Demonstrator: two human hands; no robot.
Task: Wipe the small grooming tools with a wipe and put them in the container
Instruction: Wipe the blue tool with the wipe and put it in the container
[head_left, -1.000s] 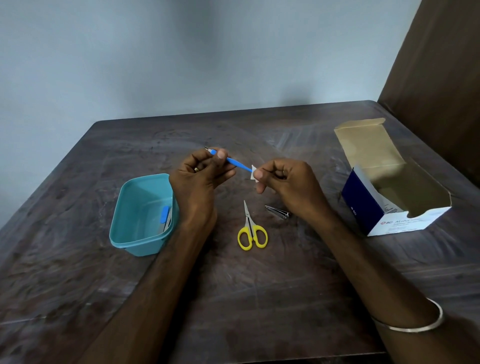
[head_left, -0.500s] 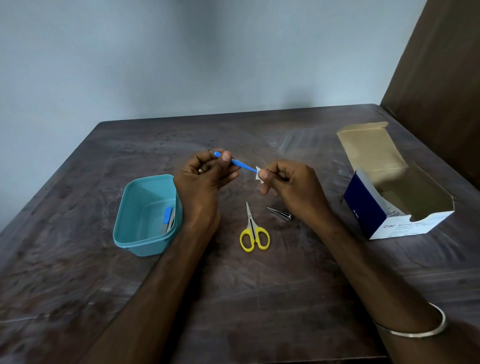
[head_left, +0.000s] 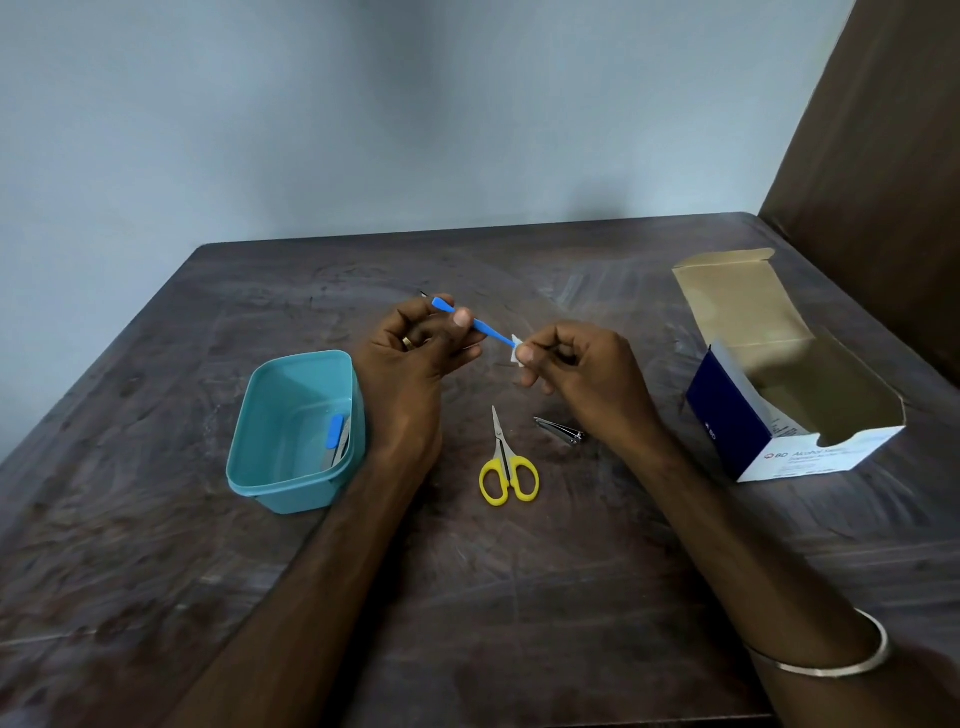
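My left hand (head_left: 415, 353) grips a thin blue-handled grooming tool (head_left: 485, 330) above the table, held slanting down to the right. My right hand (head_left: 576, 371) pinches a small white wipe (head_left: 516, 351) around the tool's right end. On the table below lie small yellow-handled scissors (head_left: 506, 462) and a metal nail clipper (head_left: 560, 430), partly behind my right wrist. The teal container (head_left: 270, 436) stands to the left of my left wrist, with a blue-handled metal tool (head_left: 337, 436) lying inside it.
An open blue and white box of alcohol swabs (head_left: 789, 395) sits at the right with its flap up. A brown panel (head_left: 883, 145) rises behind it. The dark wooden table (head_left: 519, 597) ends at a pale wall.
Both hands stay together on the tool with small shifts; the wipe stays at its right end. The head camera has tilted slightly, so the scene sits a little lower.
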